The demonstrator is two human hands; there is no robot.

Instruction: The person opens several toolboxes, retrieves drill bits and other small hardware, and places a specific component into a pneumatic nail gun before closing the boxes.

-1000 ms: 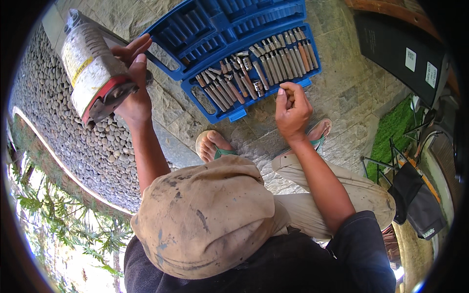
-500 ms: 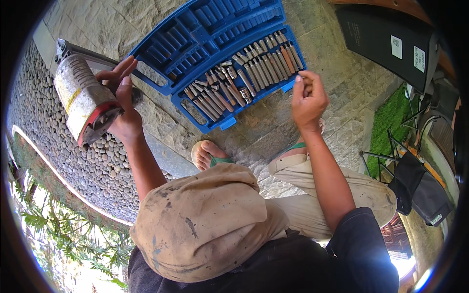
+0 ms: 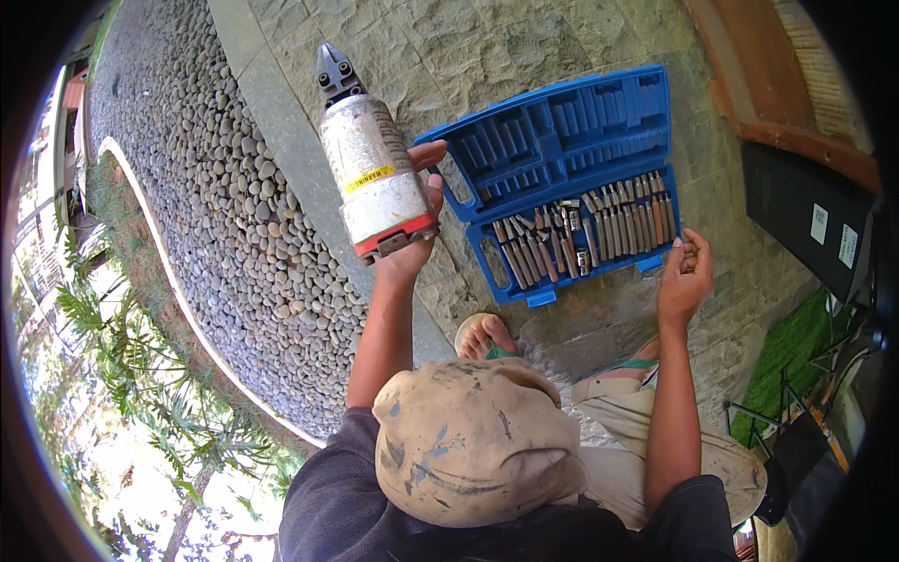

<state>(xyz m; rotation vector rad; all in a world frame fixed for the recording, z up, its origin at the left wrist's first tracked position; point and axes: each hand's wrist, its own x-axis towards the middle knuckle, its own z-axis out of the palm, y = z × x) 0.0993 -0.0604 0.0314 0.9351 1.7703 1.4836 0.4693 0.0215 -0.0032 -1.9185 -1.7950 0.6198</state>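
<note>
My left hand (image 3: 409,260) holds a worn air nipper (image 3: 375,178) with a white cylindrical body, a yellow label, a red band and metal cutting jaws at its far end. The thumb and a finger show at the tool's right side; the palm is behind it. To the right, an open blue tool case (image 3: 524,298) lies on the stone floor, with several bits (image 3: 613,229) and sockets in rows in its near half. Beside the case's right edge is my right hand (image 3: 685,286), its fingers curled; what they hold, if anything, is hidden.
Grey pebbles (image 3: 243,225) fill a bed at the left, bordered by a stone strip (image 3: 272,94). A black box (image 3: 805,211) with white labels stands at the right, near artificial grass (image 3: 773,375) and a folding frame. A cloth-covered head (image 3: 478,440) blocks part of the lower middle.
The view has shifted, and things appear farther right. My left hand has turned the air nipper so its jaws show more fully. My right hand stays by the case's right side.
</note>
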